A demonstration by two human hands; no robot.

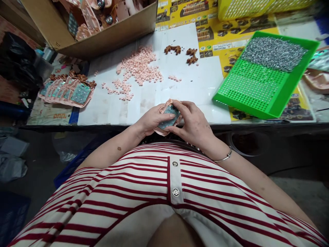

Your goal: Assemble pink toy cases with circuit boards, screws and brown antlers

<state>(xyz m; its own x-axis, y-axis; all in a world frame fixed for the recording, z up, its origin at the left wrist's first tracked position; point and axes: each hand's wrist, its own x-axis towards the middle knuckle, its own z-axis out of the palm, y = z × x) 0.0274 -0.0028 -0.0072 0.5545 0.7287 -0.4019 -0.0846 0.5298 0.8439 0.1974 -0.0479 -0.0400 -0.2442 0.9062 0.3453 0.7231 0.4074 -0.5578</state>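
A pink plastic shell (161,131) with a grey-green panel set in it is held at the table's front edge. My left hand (151,119) grips it from the left, thumb lying across the panel. From the right, my right hand (194,121) closes on the same shell, with fingertips at its top edge and the thumb near its lower side. Part of the shell is hidden behind my fingers. Farther back on the white sheet lie a pile of small pink plastic pieces (142,65) and two brown antler-shaped pieces (172,50) (192,56).
At the left, several similar shells with brown tops (81,93) overlap in a row. A cardboard box (102,37) of pink parts stands at the back left. On the right, a green perforated tray (257,80) holds many screws (275,53). Behind is a yellow basket (244,9).
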